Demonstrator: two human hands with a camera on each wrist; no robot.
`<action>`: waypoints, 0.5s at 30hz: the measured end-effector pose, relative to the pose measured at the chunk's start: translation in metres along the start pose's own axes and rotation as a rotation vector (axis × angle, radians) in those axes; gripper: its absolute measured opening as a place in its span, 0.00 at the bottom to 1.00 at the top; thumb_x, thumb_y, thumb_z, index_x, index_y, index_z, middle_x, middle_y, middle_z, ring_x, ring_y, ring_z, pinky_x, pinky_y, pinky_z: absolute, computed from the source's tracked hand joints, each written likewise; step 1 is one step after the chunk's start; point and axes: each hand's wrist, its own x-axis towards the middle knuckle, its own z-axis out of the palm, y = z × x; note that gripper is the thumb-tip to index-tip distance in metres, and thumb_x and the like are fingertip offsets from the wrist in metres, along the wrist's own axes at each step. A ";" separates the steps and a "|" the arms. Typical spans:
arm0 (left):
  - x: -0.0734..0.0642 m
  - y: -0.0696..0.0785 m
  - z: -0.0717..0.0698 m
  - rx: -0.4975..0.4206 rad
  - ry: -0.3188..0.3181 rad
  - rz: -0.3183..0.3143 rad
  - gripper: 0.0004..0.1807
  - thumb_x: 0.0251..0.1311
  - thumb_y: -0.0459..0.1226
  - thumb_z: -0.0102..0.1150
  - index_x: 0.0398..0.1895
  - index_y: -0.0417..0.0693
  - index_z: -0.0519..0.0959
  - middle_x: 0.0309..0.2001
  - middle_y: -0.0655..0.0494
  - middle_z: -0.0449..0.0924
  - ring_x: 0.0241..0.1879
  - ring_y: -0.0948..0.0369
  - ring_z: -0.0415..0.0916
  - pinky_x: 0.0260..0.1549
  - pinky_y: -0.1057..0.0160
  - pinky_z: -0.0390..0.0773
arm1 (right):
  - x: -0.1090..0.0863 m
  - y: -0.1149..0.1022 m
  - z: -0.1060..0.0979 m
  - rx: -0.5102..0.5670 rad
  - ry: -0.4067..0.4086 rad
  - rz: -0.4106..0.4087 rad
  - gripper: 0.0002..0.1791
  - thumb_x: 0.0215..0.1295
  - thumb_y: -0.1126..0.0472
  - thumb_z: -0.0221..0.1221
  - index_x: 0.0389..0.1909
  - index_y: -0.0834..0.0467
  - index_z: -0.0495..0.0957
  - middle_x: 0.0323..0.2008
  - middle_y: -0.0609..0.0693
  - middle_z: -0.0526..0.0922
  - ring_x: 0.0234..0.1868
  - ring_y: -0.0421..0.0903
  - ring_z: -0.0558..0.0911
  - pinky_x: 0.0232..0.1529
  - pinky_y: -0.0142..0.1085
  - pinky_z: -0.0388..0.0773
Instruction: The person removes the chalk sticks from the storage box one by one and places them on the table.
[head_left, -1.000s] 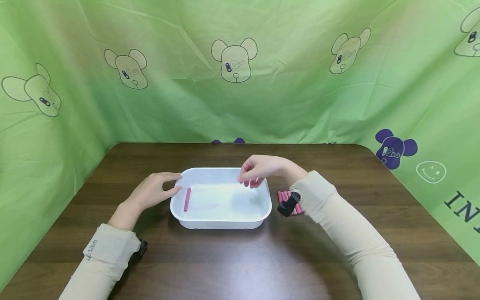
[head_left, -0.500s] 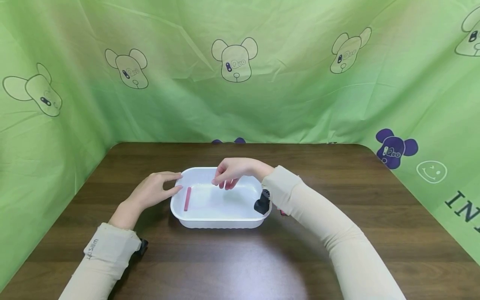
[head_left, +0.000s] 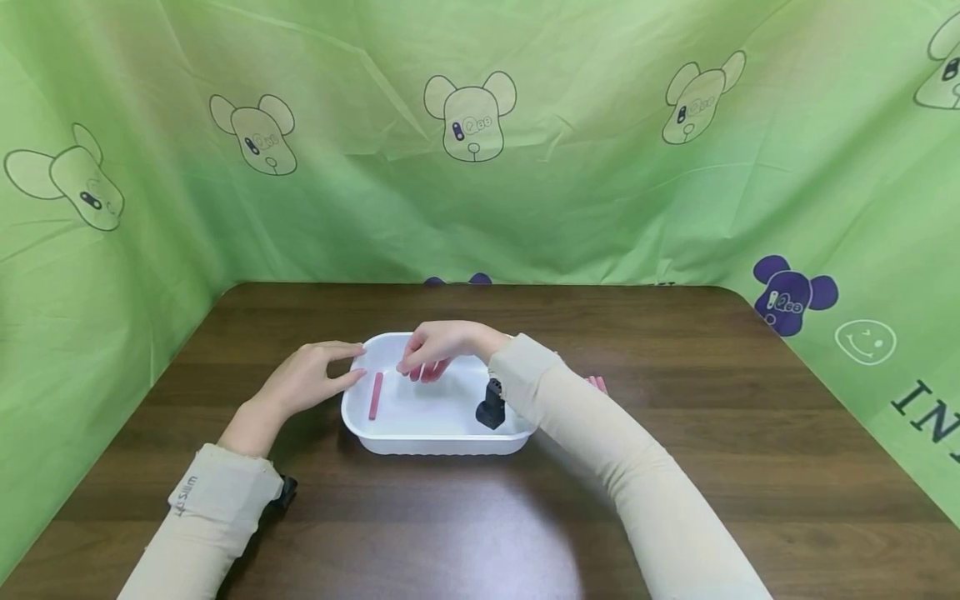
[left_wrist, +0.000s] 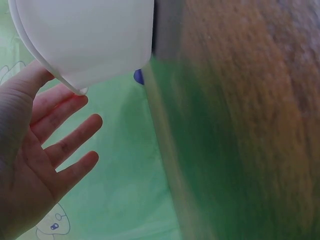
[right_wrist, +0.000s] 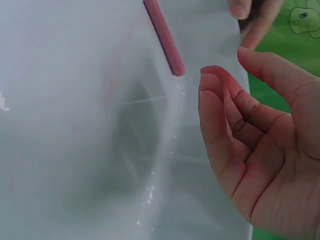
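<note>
A white rectangular basin [head_left: 442, 447] stands in the middle of the table. On its floor, near the left end, lies one slim pinkish-red stick [head_left: 376, 396]; its exact kind is unclear. My left hand [head_left: 311, 379] touches the basin's left rim with fairly straight fingers and thumb, the other fingers spread in the left wrist view. My right hand [head_left: 438, 350] hovers over the basin, to the right of the stick and apart from it. Its fingers bend loosely with a gap to the thumb, and the right wrist view shows nothing between them.
More pink sticks [head_left: 597, 383] lie on the table right of the basin, mostly hidden behind my right sleeve [head_left: 592, 417]. A dark wooden table [head_left: 420, 517] carries everything. A green patterned cloth [head_left: 360, 217] hangs behind it and along the sides.
My right hand has moved left across the basin, closer to the stick. Its sleeve now covers most of the sticks on the right. The left hand and basin have stayed put.
</note>
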 end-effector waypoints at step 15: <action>0.000 -0.003 0.002 0.002 0.032 0.039 0.23 0.57 0.42 0.61 0.54 0.40 0.77 0.53 0.45 0.80 0.57 0.48 0.75 0.57 0.49 0.73 | 0.031 -0.009 0.028 0.045 -0.022 0.049 0.10 0.63 0.59 0.57 0.24 0.58 0.77 0.20 0.47 0.78 0.21 0.37 0.75 0.25 0.24 0.77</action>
